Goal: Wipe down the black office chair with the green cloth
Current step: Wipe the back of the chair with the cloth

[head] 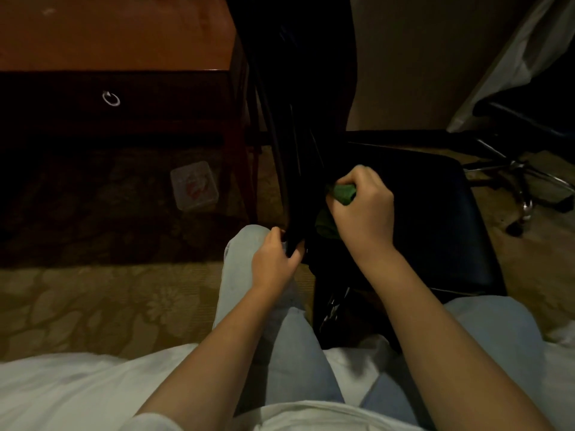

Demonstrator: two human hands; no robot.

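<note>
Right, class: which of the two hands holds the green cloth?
The right hand, curled round the green cloth at the black office chair. The left hand grips only the chair's backrest edge.

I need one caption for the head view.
Right hand holds green cloth against black office chair; left hand grips its edge.

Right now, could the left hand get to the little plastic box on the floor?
Probably yes. The left hand grips the black chair by its edge, so it must let go first. The plastic box lies on the carpet beside the desk leg, with nothing on top.
</note>
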